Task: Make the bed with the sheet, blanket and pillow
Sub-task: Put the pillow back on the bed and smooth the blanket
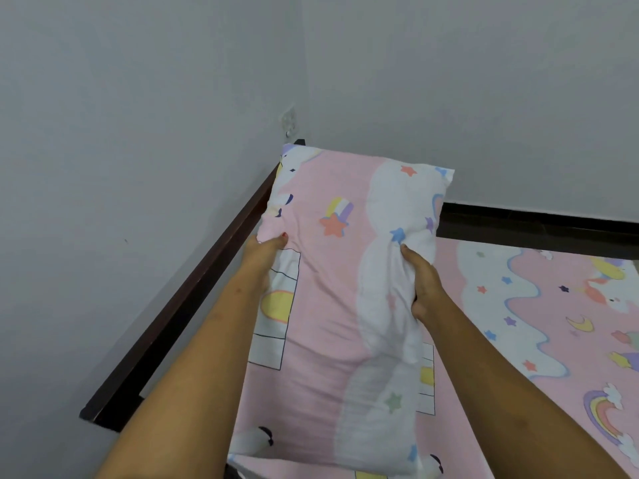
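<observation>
A long pillow (332,292) in a pink and white case with stars and rainbows is held up over the left side of the bed. My left hand (264,252) grips its left edge, and my right hand (423,281) pinches its right edge, bunching the cloth. The pillow's far end reaches toward the corner of the room. Under it a matching pink patterned sheet (553,316) covers the mattress. No blanket shows in this view.
A dark wooden bed frame (193,299) runs along the left side and along the far side (539,224), both against grey walls. A small clear hook (288,121) is stuck on the wall near the corner.
</observation>
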The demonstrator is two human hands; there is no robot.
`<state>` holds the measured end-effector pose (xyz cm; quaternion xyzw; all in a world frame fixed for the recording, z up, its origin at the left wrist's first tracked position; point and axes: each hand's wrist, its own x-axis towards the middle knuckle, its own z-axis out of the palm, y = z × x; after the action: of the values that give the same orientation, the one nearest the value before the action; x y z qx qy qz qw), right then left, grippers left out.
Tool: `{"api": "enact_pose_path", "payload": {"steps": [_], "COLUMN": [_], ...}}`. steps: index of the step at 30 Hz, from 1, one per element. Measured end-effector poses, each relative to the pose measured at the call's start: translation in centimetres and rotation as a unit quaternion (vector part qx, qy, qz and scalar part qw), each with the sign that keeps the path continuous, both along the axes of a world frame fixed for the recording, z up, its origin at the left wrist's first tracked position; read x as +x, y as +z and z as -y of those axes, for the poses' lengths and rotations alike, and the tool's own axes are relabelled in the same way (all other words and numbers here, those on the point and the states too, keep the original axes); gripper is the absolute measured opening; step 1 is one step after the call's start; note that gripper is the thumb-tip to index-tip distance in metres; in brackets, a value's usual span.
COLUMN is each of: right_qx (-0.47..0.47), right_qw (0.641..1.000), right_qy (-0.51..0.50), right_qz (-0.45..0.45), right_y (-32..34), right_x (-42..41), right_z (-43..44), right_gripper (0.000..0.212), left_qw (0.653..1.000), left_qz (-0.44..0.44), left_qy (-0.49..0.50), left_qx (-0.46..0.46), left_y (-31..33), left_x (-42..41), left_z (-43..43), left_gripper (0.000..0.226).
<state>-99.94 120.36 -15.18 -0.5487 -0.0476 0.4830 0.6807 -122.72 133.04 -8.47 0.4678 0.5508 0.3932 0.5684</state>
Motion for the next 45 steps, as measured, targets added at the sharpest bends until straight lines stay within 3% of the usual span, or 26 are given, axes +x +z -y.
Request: {"api": "enact_pose_path", "payload": {"steps": [4,15,19,26,30,34,36,37,39,41,43,45], "right_qx": [-0.021,-0.076,-0.1,-0.14,-0.182,-0.232,-0.296,-0.337,-0.384,-0.335,-0.288,-0.295], "right_qw": [1.0,0.996,0.994,0.989,0.981,0.966,0.929,0.89,0.771,0.68,0.649,0.637], "right_qy": [-0.013,-0.02,-0.022,-0.047,-0.067,-0.038,0.007,0.021,0.005,-0.007,0.047,0.136], "right_qz": [0.01,0.031,0.034,0.027,0.031,0.106,0.222,0.305,0.508,0.652,0.702,0.698], "right_y": [-0.5,-5.3,-9.4,-19.7,-25.4,-29.5,-30.9,-31.1,-30.6,-29.9,-29.3,-30.5], "right_x": [1.2,3.2,3.3,3.7,3.7,3.6,3.1,2.6,1.3,-0.5,-2.3,-3.5], "right_z": [-1.7,-7.7,-11.4,-16.2,-16.8,-18.3,-18.8,-19.0,-19.5,-21.0,-22.6,-23.4], "right_gripper": [0.05,0.047,0.06,0.043,0.045,0.058,0.06,0.061,0.06,0.057,0.056,0.061], "left_qw": [1.0,0.994,0.99,0.976,0.977,0.967,0.943,0.925,0.887,0.838,0.793,0.76], "left_qz": [-0.021,-0.109,-0.14,-0.215,-0.211,-0.254,-0.331,-0.366,-0.384,-0.401,-0.462,-0.526], "left_qy": [-0.007,0.019,0.026,0.007,-0.013,0.006,0.016,0.012,-0.033,-0.114,-0.206,-0.272], "left_qx": [0.001,0.02,0.02,0.022,-0.012,-0.02,0.039,0.102,0.255,0.353,0.34,0.266], "left_y": [-0.5,-4.5,-8.5,-18.8,-25.5,-29.8,-31.1,-31.5,-31.8,-32.4,-33.7,-36.4], "left_x": [1.1,3.9,4.0,4.8,5.0,4.8,4.5,4.5,5.2,6.6,7.6,7.4], "left_z": [-2.6,-9.8,-13.6,-19.1,-20.1,-22.0,-22.2,-22.0,-20.9,-19.8,-18.8,-18.4], "left_gripper": [0.044,0.038,0.032,0.033,0.036,0.03,0.027,0.028,0.037,0.042,0.046,0.06]}}
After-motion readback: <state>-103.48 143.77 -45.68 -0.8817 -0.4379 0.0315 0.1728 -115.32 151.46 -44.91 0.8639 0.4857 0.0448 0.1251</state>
